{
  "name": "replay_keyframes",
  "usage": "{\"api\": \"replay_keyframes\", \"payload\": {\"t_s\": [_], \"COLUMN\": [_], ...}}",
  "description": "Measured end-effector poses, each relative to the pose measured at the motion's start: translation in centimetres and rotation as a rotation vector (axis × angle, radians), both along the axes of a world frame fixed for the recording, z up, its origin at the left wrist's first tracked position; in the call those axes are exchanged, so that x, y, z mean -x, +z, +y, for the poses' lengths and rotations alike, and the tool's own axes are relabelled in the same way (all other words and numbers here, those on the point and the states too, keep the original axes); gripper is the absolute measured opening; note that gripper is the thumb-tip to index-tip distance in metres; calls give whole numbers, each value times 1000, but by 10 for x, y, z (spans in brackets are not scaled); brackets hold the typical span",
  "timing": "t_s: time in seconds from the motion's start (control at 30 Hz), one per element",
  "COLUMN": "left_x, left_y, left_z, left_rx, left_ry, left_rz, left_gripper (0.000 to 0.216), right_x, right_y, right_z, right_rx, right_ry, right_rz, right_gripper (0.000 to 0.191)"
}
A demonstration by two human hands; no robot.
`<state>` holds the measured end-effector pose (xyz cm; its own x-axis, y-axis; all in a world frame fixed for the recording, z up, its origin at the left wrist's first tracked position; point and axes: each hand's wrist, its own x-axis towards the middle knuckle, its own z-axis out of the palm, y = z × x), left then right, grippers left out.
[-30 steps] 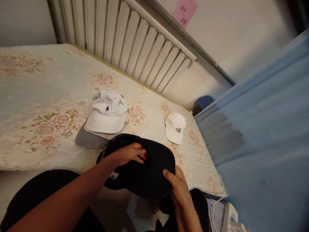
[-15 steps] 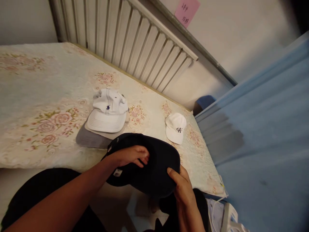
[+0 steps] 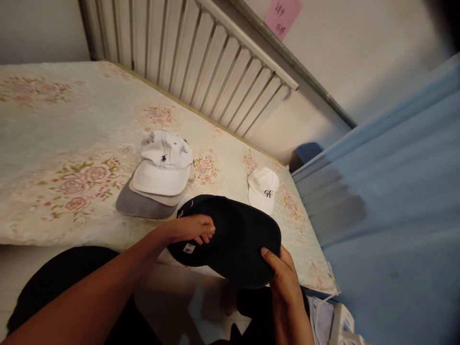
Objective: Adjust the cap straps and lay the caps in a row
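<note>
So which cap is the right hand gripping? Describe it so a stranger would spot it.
Find the flowered cloth, then look to its near edge. There the right hand grips a cap by its brim, hollow side towards the viewer. It is the very dark one with a pale label inside, unlike the lettered white cap and the stack of paler caps.

It's dim in here; a soft shadow darkens the curtain (image 3: 391,206), and the cap (image 3: 247,239) shows little detail.

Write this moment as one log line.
left fingers: at dark cap, inner side | right fingers: hold brim | bed: stacked caps, separate white cap
</note>
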<state>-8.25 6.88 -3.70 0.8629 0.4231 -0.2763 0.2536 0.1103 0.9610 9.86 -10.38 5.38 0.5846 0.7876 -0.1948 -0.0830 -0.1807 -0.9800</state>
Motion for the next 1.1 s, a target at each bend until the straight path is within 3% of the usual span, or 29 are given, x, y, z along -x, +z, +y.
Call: {"api": "replay_keyframes", "payload": {"t_s": [0.17,0.23,0.43,0.63,0.73,0.9,1.1], "left_x": [5,6,6,5,4,4,-1], "left_y": [-3,-3,-2,8,11,6,-1], "left_z": [2,4,6,-1,-3,-4,1], "left_rx": [-518,-594,-617,-590,-596,-666,-664], "left_ry": [17,49,44,-229,-276,-177,115], "left_rz": [173,188,196,0,-12,49,41], "left_gripper": [22,21,24,23,24,23,31], "right_x": [-11,-15,-17,-16,-15,-16,-11], "right_y": [7,10,14,19,21,28,37], "right_z": [-3,-4,-4,-2,-2,-2,-1], "right_rx": [32,55,74,74,67,84,99], "right_ry": [23,51,103,78,32,57,111], "right_rz": [-85,-117,-177,-216,-244,-294,-346], "right_gripper": [43,48,52,49,47,47,45]}}
